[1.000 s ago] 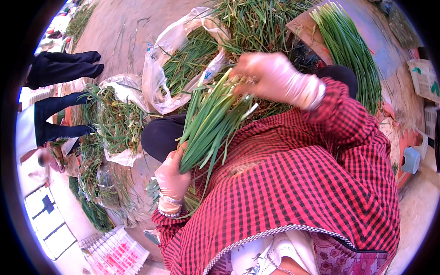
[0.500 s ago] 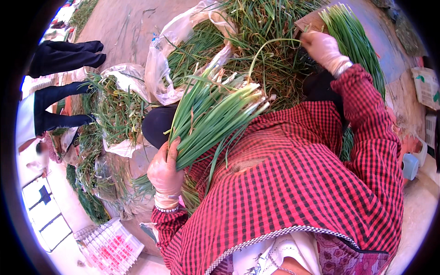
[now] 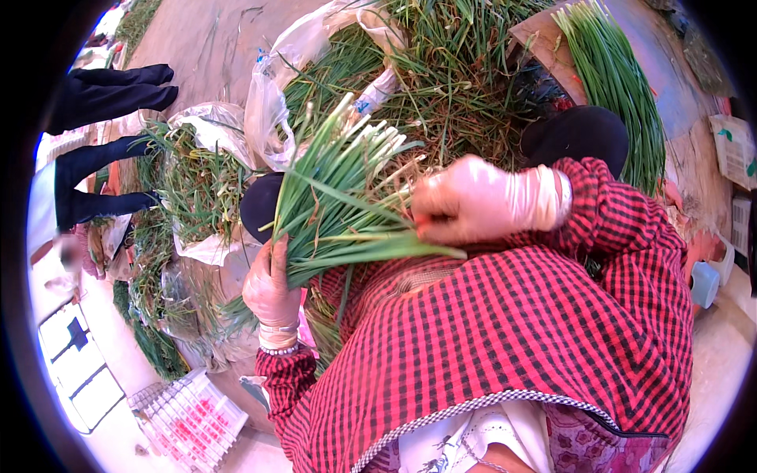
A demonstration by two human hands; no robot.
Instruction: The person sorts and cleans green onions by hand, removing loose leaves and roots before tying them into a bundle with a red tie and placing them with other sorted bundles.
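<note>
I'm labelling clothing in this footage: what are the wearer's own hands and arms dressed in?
The left hand and right hand wear thin, pale, translucent gloves, wrinkled toward the wrists. The left sleeve and right sleeve are red-and-black checked cloth. A beaded bracelet circles the left wrist.

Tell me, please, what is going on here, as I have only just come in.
A person in a red-and-black checked top holds a bunch of long green stalks in the left hand, pale ends pointing away. The right hand, fingers curled, is at the bunch's right side; whether it grips a stalk is unclear. Ahead are a loose, partly browned heap of greens and an open plastic bag holding more. A neater green bundle lies to the right.
</note>
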